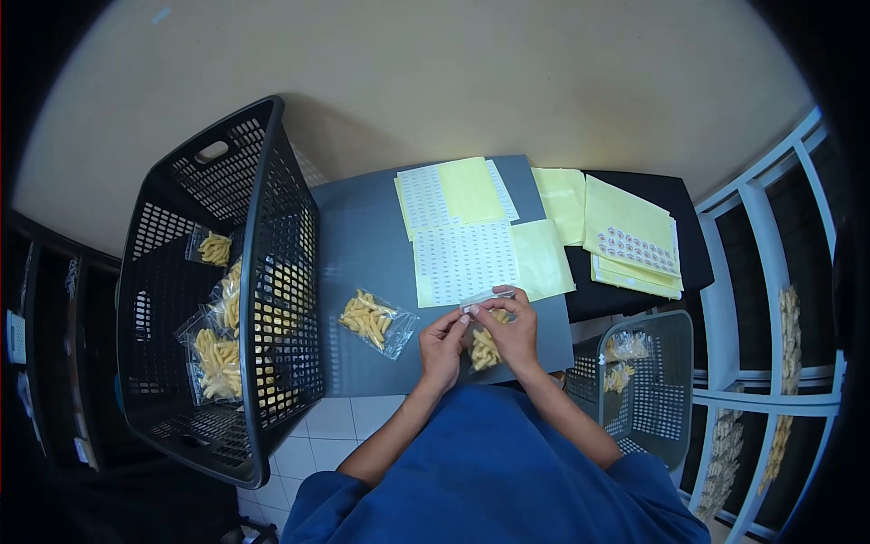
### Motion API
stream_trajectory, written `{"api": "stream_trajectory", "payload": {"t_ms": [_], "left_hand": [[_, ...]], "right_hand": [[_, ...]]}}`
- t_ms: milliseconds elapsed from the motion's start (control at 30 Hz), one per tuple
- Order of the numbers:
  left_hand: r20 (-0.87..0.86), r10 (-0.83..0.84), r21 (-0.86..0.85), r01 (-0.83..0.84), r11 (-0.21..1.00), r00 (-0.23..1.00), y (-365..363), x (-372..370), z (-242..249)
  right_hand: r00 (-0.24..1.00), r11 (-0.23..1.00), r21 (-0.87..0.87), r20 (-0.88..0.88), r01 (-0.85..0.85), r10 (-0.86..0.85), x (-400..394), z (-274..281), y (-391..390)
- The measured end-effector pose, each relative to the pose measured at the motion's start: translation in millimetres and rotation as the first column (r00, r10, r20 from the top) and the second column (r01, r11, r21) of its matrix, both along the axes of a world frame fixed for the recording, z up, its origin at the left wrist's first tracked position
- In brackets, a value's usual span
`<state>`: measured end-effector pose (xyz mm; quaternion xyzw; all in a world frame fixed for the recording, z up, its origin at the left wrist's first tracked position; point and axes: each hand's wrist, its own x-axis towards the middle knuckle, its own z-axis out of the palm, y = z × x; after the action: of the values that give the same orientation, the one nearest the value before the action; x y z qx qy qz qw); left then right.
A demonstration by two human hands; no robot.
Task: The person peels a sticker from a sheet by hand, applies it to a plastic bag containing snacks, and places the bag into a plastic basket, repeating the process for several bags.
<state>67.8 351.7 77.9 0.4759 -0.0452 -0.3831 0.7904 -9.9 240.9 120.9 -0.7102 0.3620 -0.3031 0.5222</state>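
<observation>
In front of my body, a clear plastic bag of pale yellow stick snacks (487, 352) is between my two hands at the table's near edge. My left hand (440, 352) pinches the top of the bag with thumb and fingertips. Close against it, my right hand (511, 335) pinches the same top edge. A small white piece (467, 308), perhaps a label, shows at the meeting fingertips. Left of my hands, another bag of snacks (370, 317) lies flat on the grey tabletop (353, 218). Just beyond my fingers lies a sheet of small printed labels (462, 263).
A large dark basket (263, 299) stands tilted at the left with several snack bags (217, 358) inside. Yellow label sheets (630, 227) lie on a black surface (693, 245). Low at the right, a grey basket (666, 399) holds more bags. A light metal rack (761, 236) stands beyond.
</observation>
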Motion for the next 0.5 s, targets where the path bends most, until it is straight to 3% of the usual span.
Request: {"api": "stream_trajectory", "payload": {"t_ms": [167, 267, 367, 500], "left_hand": [[-0.060, -0.057, -0.050, 0.054, 0.997, 0.997, 2, 3, 10], [0.000, -0.041, 0.089, 0.041, 0.995, 0.999, 0, 7, 15], [-0.007, -0.016, 0.020, 0.016, 1.000, 1.000, 0, 8, -2], [-0.124, -0.013, -0.014, 0.012, 1.000, 0.992, -2, 2, 14]], "right_hand": [[1.000, 0.996, -0.091, 0.005, 0.023, -0.022, 1, 5, 3], [0.999, 0.992, -0.125, -0.012, 0.029, -0.030, 2, 6, 6], [1.000, 0.998, -0.061, 0.001, 0.000, 0.001, 2, 2, 7], [0.999, 0.999, -0.008, 0.014, -0.033, 0.033, -2, -1, 6]]}}
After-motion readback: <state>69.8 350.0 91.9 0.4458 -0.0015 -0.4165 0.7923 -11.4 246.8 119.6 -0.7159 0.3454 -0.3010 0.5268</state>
